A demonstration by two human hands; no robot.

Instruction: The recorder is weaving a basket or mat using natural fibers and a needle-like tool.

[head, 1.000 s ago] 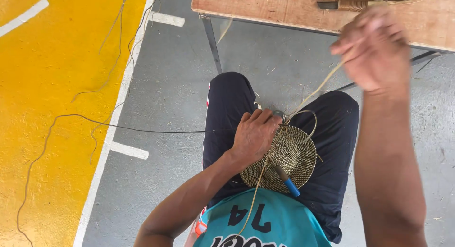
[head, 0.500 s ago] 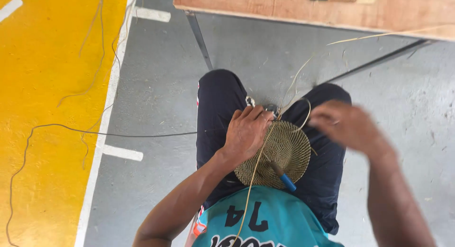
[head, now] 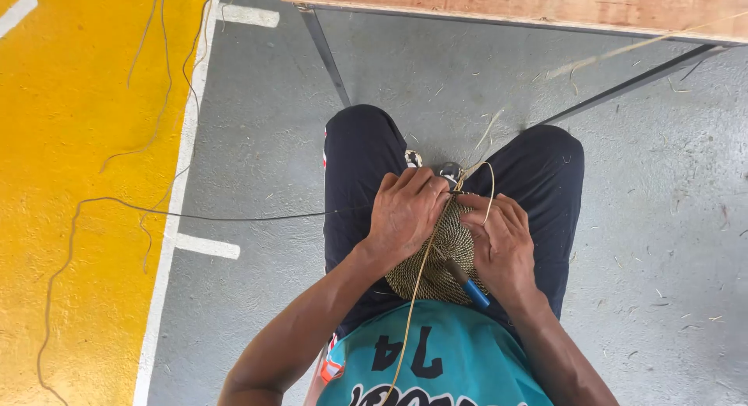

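Fingers of both hands close on the round woven disc (head: 436, 262) lying in the lap: left hand (head: 405, 211) presses its upper left edge, right hand (head: 502, 246) pinches the pale strand (head: 413, 297) at its right rim, equally near.

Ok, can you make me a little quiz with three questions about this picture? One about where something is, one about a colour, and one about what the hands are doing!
1. Where does the woven disc lie?
A. on the wooden table
B. on the person's lap
C. on the yellow floor

2. What colour is the handle of the tool lying on the disc?
A. blue
B. red
C. green

3. What are the two hands doing?
A. hanging free in the air
B. resting on the table
C. both touching the disc

Answers: 1 B, it sits across the dark trousers. 2 A, the handle is blue. 3 C, left hand and right hand both press on its weave.
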